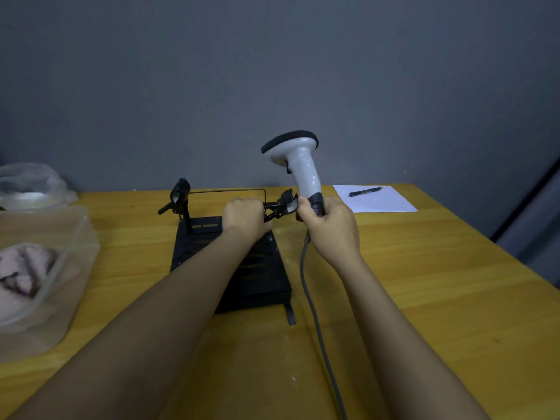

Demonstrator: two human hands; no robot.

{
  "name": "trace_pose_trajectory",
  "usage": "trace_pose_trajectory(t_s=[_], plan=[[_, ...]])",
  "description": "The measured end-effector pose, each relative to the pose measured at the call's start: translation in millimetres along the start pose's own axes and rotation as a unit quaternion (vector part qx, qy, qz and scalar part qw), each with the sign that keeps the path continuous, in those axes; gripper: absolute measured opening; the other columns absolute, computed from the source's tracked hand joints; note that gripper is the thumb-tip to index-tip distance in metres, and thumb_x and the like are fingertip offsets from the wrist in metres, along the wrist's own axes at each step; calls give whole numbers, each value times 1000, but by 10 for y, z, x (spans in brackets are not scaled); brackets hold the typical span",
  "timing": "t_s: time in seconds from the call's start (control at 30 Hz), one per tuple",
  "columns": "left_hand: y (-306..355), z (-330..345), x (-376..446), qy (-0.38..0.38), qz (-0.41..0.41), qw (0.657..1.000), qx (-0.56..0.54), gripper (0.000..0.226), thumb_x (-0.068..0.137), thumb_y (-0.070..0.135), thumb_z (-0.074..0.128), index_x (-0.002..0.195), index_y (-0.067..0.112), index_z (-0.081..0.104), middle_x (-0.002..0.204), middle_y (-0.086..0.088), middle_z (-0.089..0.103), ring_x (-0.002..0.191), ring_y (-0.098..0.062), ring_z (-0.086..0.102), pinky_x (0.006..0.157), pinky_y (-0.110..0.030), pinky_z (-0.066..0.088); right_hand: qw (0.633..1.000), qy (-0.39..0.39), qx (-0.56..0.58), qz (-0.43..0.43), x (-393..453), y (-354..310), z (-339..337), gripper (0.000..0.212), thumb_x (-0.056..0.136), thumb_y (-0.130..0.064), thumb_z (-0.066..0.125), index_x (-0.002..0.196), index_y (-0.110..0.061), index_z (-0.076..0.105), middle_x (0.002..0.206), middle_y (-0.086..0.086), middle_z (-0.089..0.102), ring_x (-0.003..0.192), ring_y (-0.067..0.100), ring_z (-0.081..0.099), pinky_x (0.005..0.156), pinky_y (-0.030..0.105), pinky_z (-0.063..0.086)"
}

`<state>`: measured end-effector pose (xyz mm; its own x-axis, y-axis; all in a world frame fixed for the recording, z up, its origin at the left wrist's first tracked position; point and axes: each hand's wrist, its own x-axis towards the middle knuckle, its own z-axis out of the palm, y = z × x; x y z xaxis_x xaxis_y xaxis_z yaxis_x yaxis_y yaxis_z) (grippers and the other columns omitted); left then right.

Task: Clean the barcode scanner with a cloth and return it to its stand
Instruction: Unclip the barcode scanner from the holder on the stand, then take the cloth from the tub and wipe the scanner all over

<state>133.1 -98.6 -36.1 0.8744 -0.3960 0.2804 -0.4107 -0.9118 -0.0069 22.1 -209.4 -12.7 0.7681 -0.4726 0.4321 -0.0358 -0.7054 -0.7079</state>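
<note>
The white barcode scanner (pixel 298 160) with a black-rimmed head stands upright above the table, its handle base gripped by my right hand (pixel 328 227). Its grey cable (pixel 312 298) trails down toward the front edge. My left hand (pixel 244 218) is closed around the black clamp arm (pixel 280 206) of the stand, whose cup-shaped holder sits right beside the scanner's handle. The black perforated stand base (pixel 266 277) lies under my left forearm. A pinkish cloth (pixel 22 269) rests in a clear plastic tub (pixel 74 237) at the left.
A white paper sheet (pixel 391 200) with a dark pen (pixel 365 191) lies at the back right of the wooden table (pixel 439 283). A second black clamp (pixel 179 194) rises at the stand's back left. A crumpled plastic bag (pixel 30 186) sits far left against the grey wall.
</note>
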Motion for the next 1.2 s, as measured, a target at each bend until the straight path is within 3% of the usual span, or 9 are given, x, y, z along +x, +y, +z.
trace_pose_trajectory(t_s=[0.1, 0.2, 0.43, 0.57, 0.77, 0.83, 0.9, 1.0, 1.2], plan=[[30, -94, -29, -15, -11, 1000, 1, 53, 86, 52, 55, 112, 6, 47, 110, -13, 63, 107, -29, 52, 68, -33, 40, 1000, -9, 1, -8, -34, -76, -121, 42, 87, -47, 50, 66, -12, 58, 68, 4, 55, 56, 17, 50, 49, 29, 32], [50, -220, -135, -31, -33, 999, -6, 70, 83, 60, 51, 129, 9, 36, 128, -15, 48, 121, -31, 42, 88, -36, 43, 1000, -13, 11, -25, -112, -141, -224, 39, 87, -46, 51, 59, -19, 51, 66, 2, 52, 54, 15, 48, 49, 28, 31], [-89, -741, -707, -5, -1, 983, -184, 65, 88, 47, 50, 141, 20, 27, 135, -11, 36, 126, -30, 31, 101, -39, 31, 995, -33, 61, -66, -368, -239, -417, 33, 88, -39, 53, 60, -22, 51, 67, 1, 49, 57, 14, 48, 53, 31, 36], [-228, -1012, -1158, -3, -24, 932, -362, 45, 92, 32, 46, 136, 26, 38, 132, -2, 42, 128, -23, 31, 104, -37, 31, 988, -52, 122, -77, -570, -342, -415, 38, 91, -33, 53, 75, 0, 57, 78, 19, 58, 68, 27, 55, 60, 37, 42], [-413, -1233, -1756, 45, -57, 822, -565, 48, 92, 5, 42, 138, 22, 41, 128, 4, 51, 124, -11, 44, 100, -23, 36, 969, -104, 191, -118, -890, -549, -334, 46, 88, -42, 49, 78, 3, 57, 84, 28, 62, 78, 36, 59, 62, 35, 44], [-435, -1284, -1911, 41, -62, 796, -600, 52, 92, 1, 40, 140, 22, 39, 129, 5, 51, 121, -7, 45, 89, -12, 38, 965, -115, 208, -114, -1010, -639, -293, 48, 85, -46, 48, 76, 0, 57, 78, 22, 62, 72, 29, 58, 63, 35, 45], [-467, -1319, -2043, 42, -69, 780, -620, 56, 91, -3, 39, 142, 22, 38, 129, 5, 51, 118, -5, 45, 82, -9, 39, 961, -122, 220, -119, -1133, -718, -252, 34, 85, -40, 48, 69, -10, 55, 69, 5, 57, 64, 11, 52, 58, 24, 40], [-525, -1346, -2221, 54, -88, 762, -639, 59, 91, -5, 39, 143, 21, 36, 129, 4, 51, 117, -5, 46, 86, -12, 41, 955, -135, 234, -121, -1290, -809, -177, 25, 85, -40, 49, 66, -24, 52, 69, -2, 54, 66, 8, 51, 60, 26, 40], [-625, -1381, -2375, 57, -115, 742, -658, 63, 90, -4, 41, 146, 24, 35, 131, 3, 53, 121, -7, 47, 105, -30, 39, 943, -156, 257, -143, -1445, -885, -93, 40, 81, -50, 46, 71, -12, 52, 73, 5, 54, 68, 15, 52, 62, 30, 42]])
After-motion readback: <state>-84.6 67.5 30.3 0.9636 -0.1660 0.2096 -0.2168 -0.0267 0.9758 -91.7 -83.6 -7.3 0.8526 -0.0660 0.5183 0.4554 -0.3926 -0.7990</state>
